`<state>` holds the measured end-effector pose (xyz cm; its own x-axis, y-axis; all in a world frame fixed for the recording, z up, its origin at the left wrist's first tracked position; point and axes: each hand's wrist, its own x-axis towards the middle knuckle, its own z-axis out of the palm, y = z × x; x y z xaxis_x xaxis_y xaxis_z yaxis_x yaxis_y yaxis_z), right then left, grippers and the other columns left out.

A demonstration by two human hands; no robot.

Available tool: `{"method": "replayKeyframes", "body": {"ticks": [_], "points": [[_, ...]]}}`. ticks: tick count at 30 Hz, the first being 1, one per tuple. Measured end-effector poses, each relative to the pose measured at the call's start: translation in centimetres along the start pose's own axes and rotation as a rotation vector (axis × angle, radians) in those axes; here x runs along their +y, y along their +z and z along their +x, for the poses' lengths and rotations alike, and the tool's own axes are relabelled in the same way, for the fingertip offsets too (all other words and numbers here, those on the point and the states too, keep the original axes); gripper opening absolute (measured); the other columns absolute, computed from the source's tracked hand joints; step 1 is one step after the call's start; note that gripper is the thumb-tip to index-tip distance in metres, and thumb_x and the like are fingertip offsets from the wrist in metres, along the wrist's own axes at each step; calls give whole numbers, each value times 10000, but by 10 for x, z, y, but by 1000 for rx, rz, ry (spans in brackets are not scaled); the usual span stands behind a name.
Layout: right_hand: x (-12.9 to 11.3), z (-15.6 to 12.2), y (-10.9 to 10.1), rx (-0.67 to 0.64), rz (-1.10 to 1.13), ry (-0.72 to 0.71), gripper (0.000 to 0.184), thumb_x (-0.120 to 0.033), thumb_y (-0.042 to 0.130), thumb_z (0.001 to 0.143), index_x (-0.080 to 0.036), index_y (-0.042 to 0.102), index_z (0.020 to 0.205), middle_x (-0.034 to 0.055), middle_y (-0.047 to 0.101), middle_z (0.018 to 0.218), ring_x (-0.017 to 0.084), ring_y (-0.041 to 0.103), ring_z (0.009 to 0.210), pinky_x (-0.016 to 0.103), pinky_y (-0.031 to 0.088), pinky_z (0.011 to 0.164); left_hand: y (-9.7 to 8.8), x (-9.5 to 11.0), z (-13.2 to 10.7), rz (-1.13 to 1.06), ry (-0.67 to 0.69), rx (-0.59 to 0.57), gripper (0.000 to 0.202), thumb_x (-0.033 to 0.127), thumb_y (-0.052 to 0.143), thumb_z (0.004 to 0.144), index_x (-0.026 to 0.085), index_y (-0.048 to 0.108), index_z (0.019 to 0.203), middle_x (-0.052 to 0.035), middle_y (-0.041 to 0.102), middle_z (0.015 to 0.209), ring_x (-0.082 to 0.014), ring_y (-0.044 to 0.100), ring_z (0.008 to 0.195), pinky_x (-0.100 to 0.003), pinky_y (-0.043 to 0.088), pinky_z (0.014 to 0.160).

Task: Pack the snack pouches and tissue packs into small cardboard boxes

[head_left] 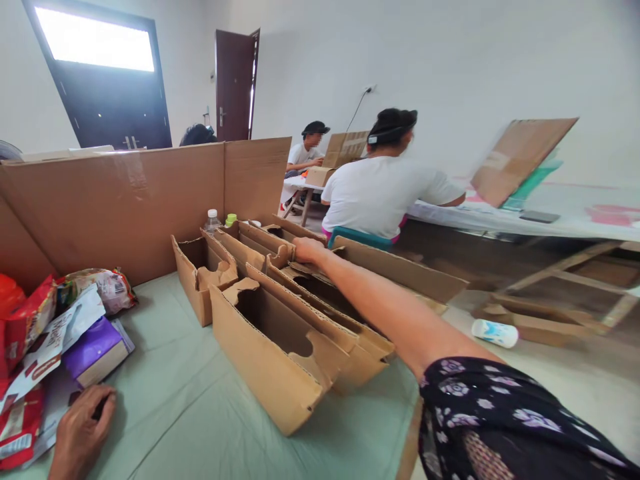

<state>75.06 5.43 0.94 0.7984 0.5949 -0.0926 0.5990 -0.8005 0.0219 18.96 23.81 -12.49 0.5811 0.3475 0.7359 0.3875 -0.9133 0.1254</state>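
A cluster of open-topped, narrow cardboard boxes (303, 308) fills the centre of the frame, on a table (170, 393) with a pale green cover. The right hand (309, 251), reaching in from the lower right, grasps cardboard amid the cluster; whose edge it is, I cannot tell. The nearest box (263, 363) has cut-out ends and shows bare brown inner walls; deeper, shadow hides the contents. A white-capped bottle (213, 221) stands just behind the boxes. At lower left, the left hand (84, 427) rests loosely curled near a purple package (95, 350) and red packets (23, 423); whether it holds anything, I cannot tell. Another open carton (543, 320) lies on the floor at right.
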Motion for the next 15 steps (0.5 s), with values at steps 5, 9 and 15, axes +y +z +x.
{"method": "replayKeyframes", "body": {"ticks": [5,9,15], "points": [[-4,-5,1,35,-1,46,390,-380,667,981,-167,621,1304,112,638,1312,249,659,1119,461,580,933,0,3,0,-16,-16,-10,364,443,502,963,222,713,766,-5,764,707,-170,741,608,-217,583,599],[-5,-4,2,71,9,93,384,-375,672,978,-160,627,1292,114,644,1299,247,663,1111,453,582,929,-2,6,3,-28,-21,-13,328,408,518,956,216,707,769,0,759,709,-165,737,605,-216,575,597],[-4,-1,7,192,55,99,375,-376,668,981,-158,631,1283,113,651,1286,242,667,1099,452,584,925,-4,9,4,-46,-79,-63,299,378,520,936,213,700,763,-7,763,711,-170,734,615,-229,575,613]]}}
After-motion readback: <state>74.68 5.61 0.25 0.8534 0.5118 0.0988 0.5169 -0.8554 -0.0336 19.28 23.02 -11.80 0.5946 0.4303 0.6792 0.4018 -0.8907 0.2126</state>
